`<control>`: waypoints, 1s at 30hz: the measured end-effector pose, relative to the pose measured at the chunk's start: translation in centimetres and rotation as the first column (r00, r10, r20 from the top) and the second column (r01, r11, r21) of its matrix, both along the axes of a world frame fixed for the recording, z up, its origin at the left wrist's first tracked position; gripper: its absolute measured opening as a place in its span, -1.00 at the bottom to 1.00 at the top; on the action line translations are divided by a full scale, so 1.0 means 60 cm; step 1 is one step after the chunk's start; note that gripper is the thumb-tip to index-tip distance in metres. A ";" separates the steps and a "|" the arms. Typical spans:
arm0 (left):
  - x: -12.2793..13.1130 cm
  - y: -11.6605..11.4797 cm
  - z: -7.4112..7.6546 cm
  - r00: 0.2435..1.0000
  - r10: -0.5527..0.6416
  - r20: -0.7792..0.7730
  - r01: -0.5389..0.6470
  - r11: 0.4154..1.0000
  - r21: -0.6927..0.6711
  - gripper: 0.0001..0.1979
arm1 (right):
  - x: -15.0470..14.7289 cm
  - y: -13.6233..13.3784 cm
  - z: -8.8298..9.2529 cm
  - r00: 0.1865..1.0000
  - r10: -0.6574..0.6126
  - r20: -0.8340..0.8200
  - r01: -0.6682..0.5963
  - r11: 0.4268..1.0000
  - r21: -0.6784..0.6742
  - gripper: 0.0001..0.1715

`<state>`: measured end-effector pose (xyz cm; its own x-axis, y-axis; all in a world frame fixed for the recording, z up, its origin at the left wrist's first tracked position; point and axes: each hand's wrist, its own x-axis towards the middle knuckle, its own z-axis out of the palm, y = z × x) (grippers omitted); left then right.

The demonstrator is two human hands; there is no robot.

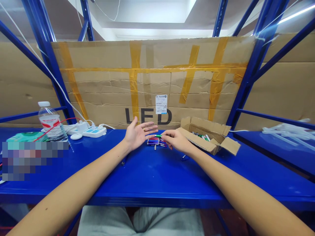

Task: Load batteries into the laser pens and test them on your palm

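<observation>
A small green cylinder [158,136] is above the bench [152,178], nearer its back edge than its front edge and about midway between its left and right ends. The right hand [176,140] grips one end of it between thumb and fingers. The left hand [137,133] is open and holds nothing that shows, its palm turned toward the cylinder and its fingers stretched out; whether a fingertip touches the cylinder I cannot tell.

Just below the hands, a group of blue and red cylinders [153,142] lies on the bench, with a small metallic piece [155,147] just beside it on the front-edge side. A small dark item [123,163] lies near the left forearm.

To the right of the right hand, toward the back edge, stands an open cardboard box [201,141] with more small cylinders [204,136] inside. Toward the bench's back left corner are a power strip [94,131] and a water bottle [51,123], with a red cable [60,123] crossing in front of the bottle. A taped cardboard sheet [110,95] marked "LED" rises behind the back edge.
</observation>
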<state>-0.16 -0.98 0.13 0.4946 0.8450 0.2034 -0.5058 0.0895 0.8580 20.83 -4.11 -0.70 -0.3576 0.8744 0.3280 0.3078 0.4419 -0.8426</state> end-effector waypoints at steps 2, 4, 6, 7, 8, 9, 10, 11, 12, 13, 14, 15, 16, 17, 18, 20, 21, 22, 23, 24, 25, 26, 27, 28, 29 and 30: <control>0.000 0.000 0.000 1.000 -0.001 0.000 0.001 1.000 -0.001 -0.27 | 0.000 0.001 -0.003 1.000 -0.006 0.022 0.005 1.000 0.016 -0.78; -0.001 0.000 0.000 1.000 -0.001 -0.004 0.001 1.000 -0.001 -0.28 | 0.000 0.002 -0.005 0.999 -0.010 0.043 0.009 1.000 0.021 -0.78; -0.001 0.000 0.001 1.000 0.002 -0.006 -0.002 1.000 -0.003 -0.28 | -0.001 0.003 -0.007 0.998 -0.013 0.061 0.012 1.000 0.013 -0.79; -0.001 0.000 0.001 1.000 0.005 -0.006 -0.005 1.000 -0.004 -0.28 | -0.001 0.003 -0.008 0.998 -0.014 0.065 0.014 1.000 0.007 -0.80; -0.001 0.001 0.001 1.000 0.006 -0.006 -0.006 1.000 -0.006 -0.29 | -0.002 0.004 -0.010 0.998 -0.015 0.064 0.015 1.000 0.001 -0.80; -0.001 0.001 0.001 1.000 0.008 -0.005 -0.009 1.000 -0.007 -0.29 | -0.002 0.005 -0.011 0.998 -0.013 0.060 0.014 1.000 -0.006 -0.81; -0.001 0.001 0.001 1.000 0.010 -0.003 -0.010 1.000 -0.007 -0.29 | -0.002 0.005 -0.012 0.999 -0.010 0.052 0.011 1.000 -0.015 -0.82; -0.001 0.001 0.001 1.000 0.010 0.000 -0.010 1.000 -0.007 -0.29 | -0.003 0.006 -0.013 0.999 -0.005 0.042 0.006 1.000 -0.027 -0.83; -0.002 0.001 0.001 1.000 0.010 0.002 -0.010 1.000 -0.007 -0.29 | -0.003 0.007 -0.014 1.000 0.001 0.031 0.000 0.999 -0.040 -0.84; -0.002 0.002 0.000 1.000 0.008 0.003 -0.008 1.000 -0.007 -0.29 | -0.003 0.008 -0.015 1.000 0.007 0.024 -0.006 0.999 -0.050 -0.85; -0.002 0.002 0.000 1.000 0.005 0.004 -0.005 1.000 -0.007 -0.29 | -0.003 0.009 -0.016 1.000 0.014 0.021 -0.013 0.998 -0.054 -0.86; -0.002 0.003 0.000 1.000 0.002 0.003 -0.002 1.000 -0.006 -0.28 | -0.002 0.009 -0.016 1.000 0.019 0.023 -0.018 0.998 -0.052 -0.87; -0.002 0.003 -0.001 1.000 0.000 0.001 0.000 1.000 -0.006 -0.28 | -0.002 0.010 -0.016 0.999 0.022 0.030 -0.020 0.999 -0.045 -0.88; -0.002 0.004 -0.001 1.000 -0.001 -0.002 0.001 1.000 -0.006 -0.28 | -0.001 0.010 -0.016 0.999 0.022 0.038 -0.020 0.999 -0.036 -0.88; -0.002 0.005 -0.002 1.000 -0.001 -0.005 0.001 1.000 -0.005 -0.27 | -0.001 0.010 -0.016 0.999 0.021 0.046 -0.019 0.999 -0.028 -0.88; -0.002 0.006 -0.003 1.000 -0.001 -0.013 0.001 1.000 0.000 -0.27 | 0.000 0.009 -0.014 0.998 0.014 0.055 -0.013 1.000 -0.023 -0.87; -0.002 0.006 -0.003 1.000 -0.001 -0.017 0.001 1.000 0.005 -0.27 | 0.000 0.008 -0.013 0.998 0.010 0.056 -0.009 1.000 -0.024 -0.87; -0.002 0.007 -0.003 1.000 -0.002 -0.019 0.002 1.000 0.010 -0.27 | -0.001 0.007 -0.012 0.998 0.008 0.059 -0.006 1.000 -0.026 -0.87; -0.003 0.007 -0.003 1.000 -0.003 -0.021 0.003 1.000 0.014 -0.28 | -0.001 0.006 -0.010 0.998 0.005 0.062 -0.004 1.000 -0.026 -0.87; -0.003 0.007 -0.003 1.000 -0.003 -0.023 0.004 1.000 0.016 -0.28 | -0.001 0.005 -0.009 0.998 0.001 0.066 0.001 1.000 -0.024 -0.87; -0.003 0.007 -0.003 1.000 -0.004 -0.024 0.004 1.000 0.017 -0.28 | -0.002 0.004 -0.008 0.998 -0.004 0.070 0.006 1.000 -0.019 -0.87; -0.003 0.007 -0.003 1.000 -0.003 -0.024 0.003 1.000 0.015 -0.28 | -0.002 0.003 -0.006 0.997 -0.010 0.071 0.011 1.000 -0.012 -0.86; -0.004 0.007 -0.003 1.000 -0.001 -0.024 0.002 1.000 0.014 -0.28 | -0.003 0.002 -0.005 0.998 -0.017 0.068 0.018 1.000 -0.008 -0.86; -0.004 0.008 -0.003 1.000 -0.001 -0.023 0.002 1.000 0.013 -0.28 | -0.003 0.001 -0.004 0.998 -0.024 0.060 0.025 1.000 -0.009 -0.86; -0.004 0.008 -0.003 1.000 -0.002 -0.022 0.002 1.000 0.014 -0.28 | -0.003 0.001 -0.003 0.999 -0.028 0.047 0.029 0.999 -0.015 -0.86; -0.004 0.008 -0.002 1.000 -0.003 -0.022 0.003 1.000 0.016 -0.28 | -0.003 0.000 -0.001 0.999 -0.031 0.030 0.031 0.999 -0.021 -0.85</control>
<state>-0.39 -0.52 -0.02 0.5016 0.8402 0.2062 -0.4868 0.0771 0.8701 20.68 -4.11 -0.77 -0.3394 0.8919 0.2989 0.3462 0.4139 -0.8419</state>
